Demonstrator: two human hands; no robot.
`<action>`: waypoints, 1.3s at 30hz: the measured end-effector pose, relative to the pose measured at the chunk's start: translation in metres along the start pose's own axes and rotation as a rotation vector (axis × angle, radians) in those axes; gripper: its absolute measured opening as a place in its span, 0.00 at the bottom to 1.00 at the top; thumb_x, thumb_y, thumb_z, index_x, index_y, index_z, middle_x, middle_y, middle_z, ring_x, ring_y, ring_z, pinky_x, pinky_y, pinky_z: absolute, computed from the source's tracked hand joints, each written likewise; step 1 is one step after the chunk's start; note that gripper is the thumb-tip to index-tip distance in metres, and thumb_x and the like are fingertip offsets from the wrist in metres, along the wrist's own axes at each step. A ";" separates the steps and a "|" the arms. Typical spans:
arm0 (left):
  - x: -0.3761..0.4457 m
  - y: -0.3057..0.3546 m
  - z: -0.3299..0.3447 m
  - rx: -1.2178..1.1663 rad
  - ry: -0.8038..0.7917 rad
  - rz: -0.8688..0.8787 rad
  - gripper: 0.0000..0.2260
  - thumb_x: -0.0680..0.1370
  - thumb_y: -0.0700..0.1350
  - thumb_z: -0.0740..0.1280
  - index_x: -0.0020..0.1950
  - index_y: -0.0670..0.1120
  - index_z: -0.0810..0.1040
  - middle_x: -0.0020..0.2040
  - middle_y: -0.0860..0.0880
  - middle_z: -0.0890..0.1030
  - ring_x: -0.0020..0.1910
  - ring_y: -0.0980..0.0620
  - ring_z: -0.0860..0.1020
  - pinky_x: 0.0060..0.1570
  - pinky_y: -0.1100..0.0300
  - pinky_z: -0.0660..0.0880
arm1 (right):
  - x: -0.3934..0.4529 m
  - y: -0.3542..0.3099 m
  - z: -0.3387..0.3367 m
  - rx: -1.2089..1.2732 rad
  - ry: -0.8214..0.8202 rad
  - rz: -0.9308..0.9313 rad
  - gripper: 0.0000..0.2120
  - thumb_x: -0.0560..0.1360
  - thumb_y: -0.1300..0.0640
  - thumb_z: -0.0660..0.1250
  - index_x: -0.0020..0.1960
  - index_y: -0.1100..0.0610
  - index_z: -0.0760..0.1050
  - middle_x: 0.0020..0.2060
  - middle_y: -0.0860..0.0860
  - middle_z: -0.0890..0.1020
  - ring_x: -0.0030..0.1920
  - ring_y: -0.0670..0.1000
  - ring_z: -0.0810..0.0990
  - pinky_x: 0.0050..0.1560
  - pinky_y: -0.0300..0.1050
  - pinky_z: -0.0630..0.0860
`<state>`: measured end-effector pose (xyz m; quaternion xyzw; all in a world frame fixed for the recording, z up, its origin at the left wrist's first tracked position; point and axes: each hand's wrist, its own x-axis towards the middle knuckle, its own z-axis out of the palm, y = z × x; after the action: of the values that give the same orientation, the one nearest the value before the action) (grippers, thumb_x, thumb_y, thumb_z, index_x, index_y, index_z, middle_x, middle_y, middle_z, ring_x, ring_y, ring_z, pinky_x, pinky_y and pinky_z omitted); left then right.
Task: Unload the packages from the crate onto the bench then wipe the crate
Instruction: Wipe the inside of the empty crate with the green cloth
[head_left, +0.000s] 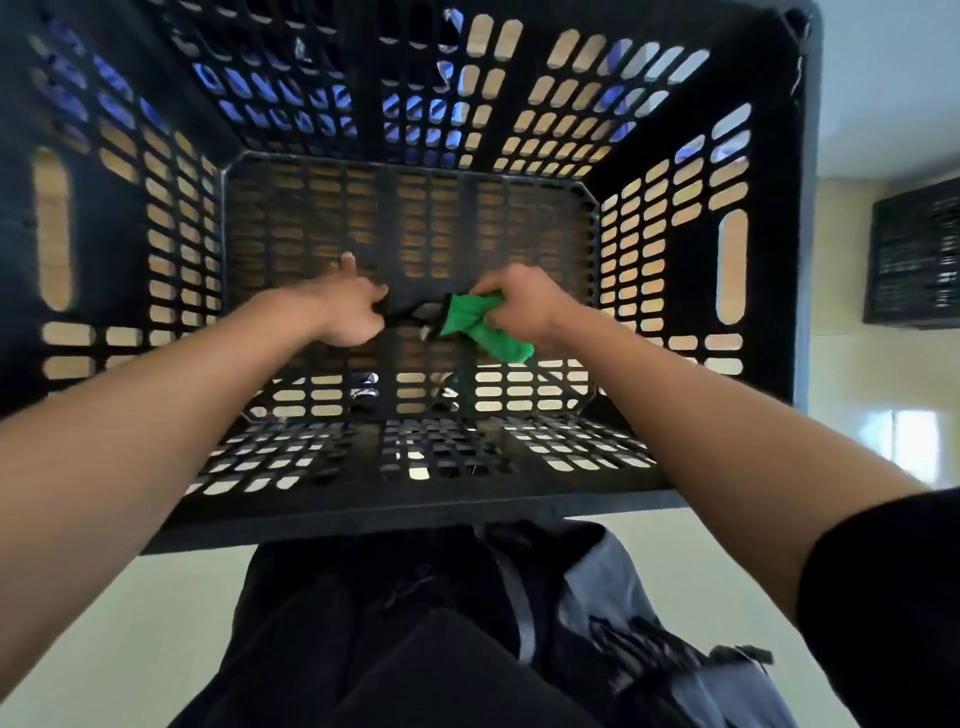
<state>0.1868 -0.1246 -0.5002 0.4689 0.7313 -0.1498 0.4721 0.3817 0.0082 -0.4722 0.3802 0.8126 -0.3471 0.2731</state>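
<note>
crate (415, 93): on pale floor at our feet, no packages inside; we judge it stiff, light, slotted, best held by rim | cloth (475, 325): soft, bunched, clamped in right hand (511, 301) over base | left hand (348, 306): grip unclear, thumb out | bag (613, 613): near, not obstructing

The crate (467, 509) ran past the top and left edges. Blue shapes (270, 88) behind its far wall stayed indistinct, and the left hand (348, 312) hid its fingertips.
</note>
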 end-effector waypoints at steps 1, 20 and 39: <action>0.000 0.001 -0.004 -0.043 0.068 0.026 0.25 0.83 0.49 0.59 0.81 0.50 0.63 0.82 0.38 0.54 0.80 0.38 0.57 0.76 0.48 0.58 | 0.001 -0.001 -0.005 0.077 0.101 0.035 0.21 0.75 0.63 0.67 0.67 0.52 0.79 0.61 0.53 0.82 0.62 0.55 0.79 0.61 0.43 0.75; 0.051 0.078 -0.012 0.247 0.493 0.483 0.23 0.84 0.50 0.60 0.80 0.54 0.64 0.81 0.45 0.59 0.80 0.43 0.53 0.75 0.39 0.56 | -0.115 0.007 -0.089 0.257 0.723 0.089 0.16 0.81 0.56 0.65 0.68 0.52 0.78 0.62 0.46 0.81 0.63 0.45 0.77 0.64 0.21 0.60; 0.092 0.115 -0.020 -0.243 0.803 0.644 0.13 0.82 0.38 0.65 0.65 0.38 0.81 0.61 0.42 0.83 0.62 0.45 0.78 0.67 0.60 0.69 | -0.114 0.030 -0.066 0.069 0.699 0.031 0.16 0.80 0.61 0.65 0.66 0.57 0.79 0.61 0.52 0.82 0.64 0.52 0.76 0.65 0.40 0.69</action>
<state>0.2609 -0.0022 -0.5409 0.6322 0.6855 0.2803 0.2277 0.4580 0.0246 -0.3614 0.4976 0.8388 -0.2192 -0.0292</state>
